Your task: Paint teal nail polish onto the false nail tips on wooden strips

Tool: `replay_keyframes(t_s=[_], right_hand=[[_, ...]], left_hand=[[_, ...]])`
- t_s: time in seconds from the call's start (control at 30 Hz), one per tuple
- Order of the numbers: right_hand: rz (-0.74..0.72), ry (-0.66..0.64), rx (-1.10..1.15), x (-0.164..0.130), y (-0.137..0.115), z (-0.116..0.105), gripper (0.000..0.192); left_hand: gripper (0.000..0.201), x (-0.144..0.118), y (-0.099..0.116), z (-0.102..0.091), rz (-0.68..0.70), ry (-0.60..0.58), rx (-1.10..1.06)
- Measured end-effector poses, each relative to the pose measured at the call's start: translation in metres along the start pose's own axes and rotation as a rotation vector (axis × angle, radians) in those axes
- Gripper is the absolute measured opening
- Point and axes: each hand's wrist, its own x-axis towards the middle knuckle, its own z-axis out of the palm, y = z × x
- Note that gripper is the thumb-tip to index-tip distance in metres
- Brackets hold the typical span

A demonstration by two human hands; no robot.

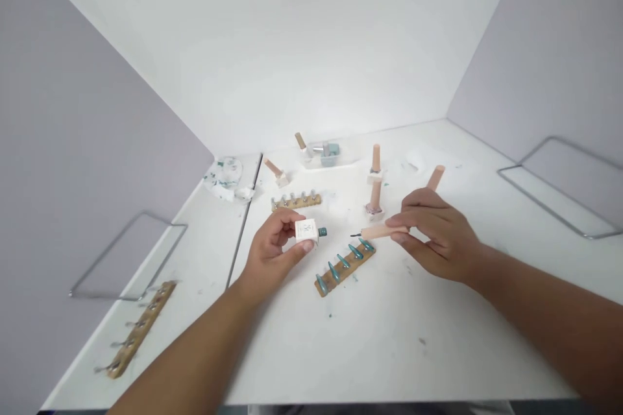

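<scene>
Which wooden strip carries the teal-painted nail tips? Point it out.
The wooden strip lying between the left hand and right hand; the far strip and left-edge strip hold unpainted tips.

Bright, even light is filling a white booth.
Soft shadows are barely showing; wide-angle distortion is bending the edges, and the far things are blurring slightly.

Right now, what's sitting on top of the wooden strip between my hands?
The wooden strip carries five teal nail tips in a row. The brush in the right hand hovers by its far end. The mounts underneath each tip are covered.
</scene>
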Motion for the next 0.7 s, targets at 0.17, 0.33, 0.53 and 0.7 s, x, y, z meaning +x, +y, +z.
replay_keyframes(t_s=[0.17, 0.33, 0.53, 0.7], right_hand=[[0.004, 0.071, 0.031, -0.001, 0.006, 0.0, 0.019], [0.047, 0.105, 0.09, -0.006, 0.007, 0.002, 0.024], [0.068, 0.117, 0.146, -0.008, 0.006, 0.002, 0.024], [0.074, 0.112, 0.186, -0.007, 0.006, 0.002, 0.03]], left_hand=[[0.022, 0.002, 0.022, 0.005, -0.004, 0.056, -0.026], [0.027, 0.011, 0.048, 0.012, 0.015, 0.023, -0.085], [0.025, 0.023, 0.034, 0.024, -0.033, 0.065, -0.173], [0.027, 0.019, 0.018, 0.021, -0.113, 0.031, -0.177]])
